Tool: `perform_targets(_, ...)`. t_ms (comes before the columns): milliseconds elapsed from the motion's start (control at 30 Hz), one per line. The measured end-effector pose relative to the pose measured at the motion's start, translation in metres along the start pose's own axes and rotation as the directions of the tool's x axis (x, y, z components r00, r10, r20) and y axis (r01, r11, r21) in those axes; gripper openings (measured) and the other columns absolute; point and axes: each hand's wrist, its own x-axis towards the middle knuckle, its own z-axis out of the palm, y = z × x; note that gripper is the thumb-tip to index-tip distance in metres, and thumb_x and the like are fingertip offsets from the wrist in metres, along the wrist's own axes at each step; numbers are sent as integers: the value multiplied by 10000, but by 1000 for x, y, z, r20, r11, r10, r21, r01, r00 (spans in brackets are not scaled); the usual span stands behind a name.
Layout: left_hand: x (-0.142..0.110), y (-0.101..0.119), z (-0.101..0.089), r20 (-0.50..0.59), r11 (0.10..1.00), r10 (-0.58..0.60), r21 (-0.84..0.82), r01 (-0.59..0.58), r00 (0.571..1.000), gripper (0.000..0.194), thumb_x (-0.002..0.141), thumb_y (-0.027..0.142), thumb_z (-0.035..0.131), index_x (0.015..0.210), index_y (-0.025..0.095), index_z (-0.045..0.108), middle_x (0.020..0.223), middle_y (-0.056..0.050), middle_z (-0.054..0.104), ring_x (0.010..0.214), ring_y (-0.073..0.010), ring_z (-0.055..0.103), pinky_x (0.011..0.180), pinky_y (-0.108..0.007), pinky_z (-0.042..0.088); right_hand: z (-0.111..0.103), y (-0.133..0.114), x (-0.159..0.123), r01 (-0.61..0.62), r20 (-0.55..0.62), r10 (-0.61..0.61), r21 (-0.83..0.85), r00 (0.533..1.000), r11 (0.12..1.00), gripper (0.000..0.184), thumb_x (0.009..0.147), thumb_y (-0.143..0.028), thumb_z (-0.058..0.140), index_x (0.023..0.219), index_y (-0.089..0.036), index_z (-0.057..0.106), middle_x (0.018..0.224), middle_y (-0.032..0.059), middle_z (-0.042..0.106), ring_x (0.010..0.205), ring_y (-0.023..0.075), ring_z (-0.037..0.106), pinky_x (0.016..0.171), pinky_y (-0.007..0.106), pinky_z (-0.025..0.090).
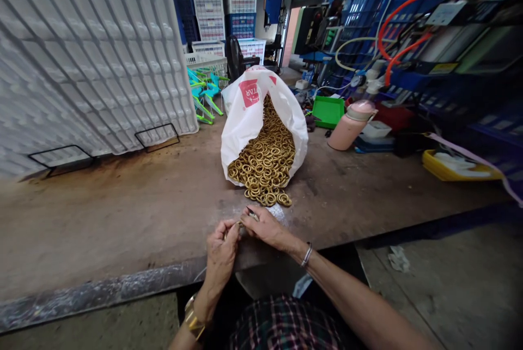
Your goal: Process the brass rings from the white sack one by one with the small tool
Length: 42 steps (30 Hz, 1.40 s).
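Observation:
A white plastic bag (241, 121) with red print lies on its side on the workbench, its mouth facing me. Brass-coloured rings (265, 156) fill it and spill onto the bench just beyond my hands. My left hand (222, 243) is closed in a pinch near the bench's front edge. Close against it, my right hand (263, 225) is also closed, fingertips meeting those of the left. Whatever small thing sits between the fingertips is mostly hidden. A thin pale strand (200, 275) shows beside my left wrist.
White ribbed trays (98, 55) stand upright at the left, with black wire frames (157, 136) at their foot. Teal and green plastic pieces (206, 94) lie behind. Right of the bag are a pink bottle (347, 129), a green tray (328, 112) and a yellow tray (461, 167).

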Motion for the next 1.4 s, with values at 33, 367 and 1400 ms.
perform_targets(33, -1, 0, 0, -6, 999, 19, 28, -19, 1000, 341, 696, 471, 615, 766, 140, 573, 526, 59, 444, 418, -39, 324, 388, -165, 226, 1, -2, 0, 8, -18, -8, -31, 1000, 999, 200, 799, -324, 458, 665, -178, 434, 516, -70, 417, 479, 59, 351, 470, 177, 272)
perform_targets(367, -17, 6, 0, 226, 959, -123, -221, 174, 966, 298, 745, 435, 592, 748, 161, 474, 597, 51, 464, 423, -27, 309, 371, -144, 184, 6, -5, -9, 41, -81, -52, -136, 995, 990, 165, 777, -260, 467, 640, -171, 443, 524, -65, 439, 518, 69, 378, 499, 180, 290)
perform_targets(1400, -62, 13, -18, 223, 886, 83, -463, 30, 971, 289, 736, 407, 622, 723, 183, 440, 514, 73, 419, 410, -36, 301, 373, -144, 200, 33, -25, -58, 193, 66, -240, -806, 969, 560, 208, 746, -112, 446, 919, -190, 532, 750, 19, 607, 668, 134, 528, 590, 232, 276)
